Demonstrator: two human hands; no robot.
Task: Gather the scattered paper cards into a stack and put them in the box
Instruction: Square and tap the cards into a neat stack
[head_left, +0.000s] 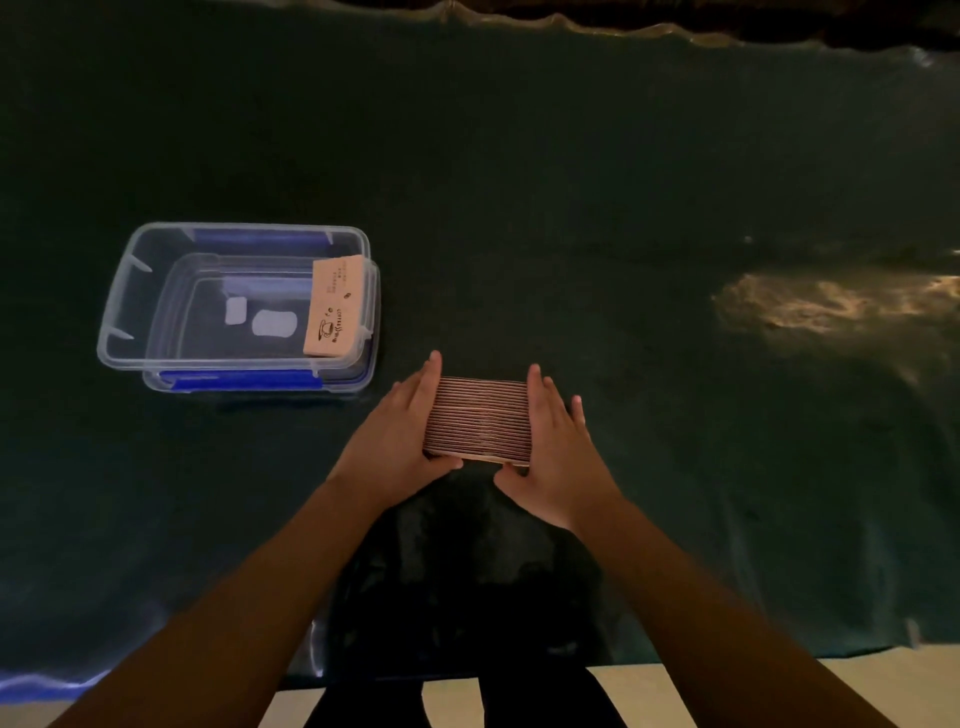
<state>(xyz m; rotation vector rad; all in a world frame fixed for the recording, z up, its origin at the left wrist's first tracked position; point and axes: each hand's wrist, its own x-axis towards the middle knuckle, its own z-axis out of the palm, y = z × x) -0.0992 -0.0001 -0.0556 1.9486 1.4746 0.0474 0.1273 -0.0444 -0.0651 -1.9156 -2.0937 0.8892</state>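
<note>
A stack of brown paper cards (479, 420) stands on edge on the dark green cloth in front of me, its striped edges facing up. My left hand (399, 439) presses flat against the stack's left side and my right hand (557, 447) against its right side, thumbs at the near edge. A clear plastic box (171, 291) with blue clips sits to the left. Inside it, a batch of brown cards (332, 309) with a coffee-cup print leans against the right wall.
The dark green cloth (571, 208) covers the whole table, with a bright light patch (831, 304) at the right. The table's near edge runs along the bottom, with my legs below it. The box appears to rest on its lid.
</note>
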